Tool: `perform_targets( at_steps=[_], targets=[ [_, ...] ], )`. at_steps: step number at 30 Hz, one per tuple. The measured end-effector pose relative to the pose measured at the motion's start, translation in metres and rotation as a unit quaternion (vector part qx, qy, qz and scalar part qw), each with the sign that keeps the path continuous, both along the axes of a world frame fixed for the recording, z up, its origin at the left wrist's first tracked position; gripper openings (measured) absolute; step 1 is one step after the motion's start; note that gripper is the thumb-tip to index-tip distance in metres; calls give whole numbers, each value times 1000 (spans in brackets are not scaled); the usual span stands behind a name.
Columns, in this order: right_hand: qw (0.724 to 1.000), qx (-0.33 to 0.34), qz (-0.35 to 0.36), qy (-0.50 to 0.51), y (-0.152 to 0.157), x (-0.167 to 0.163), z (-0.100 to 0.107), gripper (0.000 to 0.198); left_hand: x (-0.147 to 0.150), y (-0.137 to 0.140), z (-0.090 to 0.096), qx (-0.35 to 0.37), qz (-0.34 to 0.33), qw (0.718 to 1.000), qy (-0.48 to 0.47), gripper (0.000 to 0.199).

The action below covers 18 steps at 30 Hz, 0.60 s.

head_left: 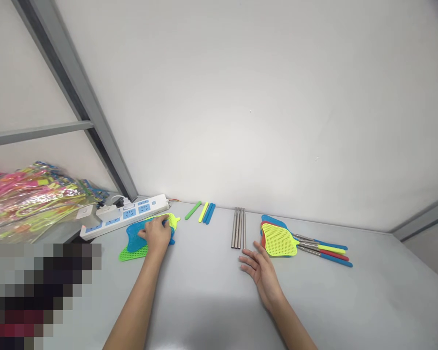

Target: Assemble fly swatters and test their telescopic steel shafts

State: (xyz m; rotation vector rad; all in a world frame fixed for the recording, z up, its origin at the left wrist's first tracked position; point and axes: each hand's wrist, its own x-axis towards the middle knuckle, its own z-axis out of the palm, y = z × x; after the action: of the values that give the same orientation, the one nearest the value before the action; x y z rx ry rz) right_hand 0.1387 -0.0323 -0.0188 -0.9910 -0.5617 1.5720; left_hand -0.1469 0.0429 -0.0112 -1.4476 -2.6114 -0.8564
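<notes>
My left hand (157, 236) is on a small pile of fly swatter heads, its fingers curled down onto the blue swatter head (134, 237); the fingertips are partly hidden. A yellow swatter head (173, 219) shows behind that hand, and a green swatter head (133, 253) lies partly under the blue one. My right hand (261, 272) is open, palm turned inward, with fingers spread close to the lower ends of several metal rods (238, 228). Right of it are stacked fly swatters with a yellow head (279, 239) on top and coloured handles (334, 257) pointing right.
Coloured handle grips, one green (193, 210), one yellow (203, 212) and two blue (209, 214), lie by the wall. A white power strip (124, 217) with plugs stands at the left. Plastic-wrapped colourful goods (32, 199) are piled beyond it. A grey metal frame (83, 97) rises there.
</notes>
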Motion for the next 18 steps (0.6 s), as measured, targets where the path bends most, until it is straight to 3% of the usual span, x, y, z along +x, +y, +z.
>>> perform_targets(
  at_steps=[10,18],
  targets=[
    [1000,6,-12,8,0,4,-6,40,2,0,15,15,-39,999,-11,25],
    [1000,16,-13,-6,-1,3,-3,38,46,-25,48,75,-128,989,6,23]
  ],
)
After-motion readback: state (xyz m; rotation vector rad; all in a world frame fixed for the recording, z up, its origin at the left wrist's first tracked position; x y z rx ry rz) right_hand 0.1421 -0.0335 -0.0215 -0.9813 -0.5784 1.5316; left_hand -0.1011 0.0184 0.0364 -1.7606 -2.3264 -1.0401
